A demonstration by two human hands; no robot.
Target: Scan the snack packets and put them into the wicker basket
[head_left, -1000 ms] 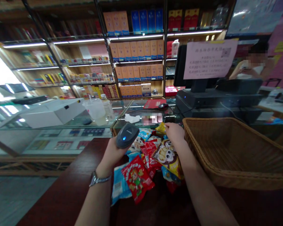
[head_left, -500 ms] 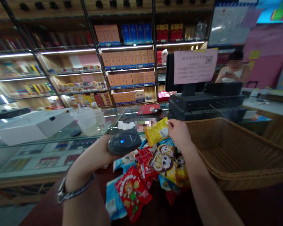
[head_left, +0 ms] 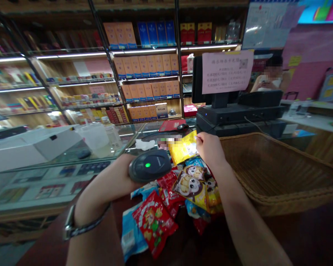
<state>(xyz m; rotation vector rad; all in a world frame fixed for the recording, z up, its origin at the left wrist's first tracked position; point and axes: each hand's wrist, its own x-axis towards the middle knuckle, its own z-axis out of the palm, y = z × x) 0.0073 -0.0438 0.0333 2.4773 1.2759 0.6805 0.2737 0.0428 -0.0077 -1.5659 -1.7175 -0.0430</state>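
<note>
My left hand [head_left: 121, 170] is wrapped round a dark barcode scanner [head_left: 150, 166], whose top shows a green light. Its head points right, at a yellow snack packet [head_left: 184, 147] lit brightly on its printed back. By its right end, my right hand [head_left: 209, 147] pinches that packet above the pile. Below lie several more packets: a red one [head_left: 155, 225] at the front, a blue one [head_left: 133, 232] partly under it, and a yellow and brown one with cartoon faces [head_left: 192, 184]. My left fingers are mostly hidden behind the scanner.
A wicker basket [head_left: 266, 207] stands to the right. Behind it are a monitor bearing a pink notice [head_left: 226, 72] and black till equipment [head_left: 238, 116]. On the left glass counter sit a white box [head_left: 39, 147] and a plastic jug [head_left: 94, 138]. A person [head_left: 269, 75] is at the back right.
The scanner's light has turned from blue to green, and bright light now falls on the yellow packet. The scanner has come slightly closer to it. The whole view has shifted a little.
</note>
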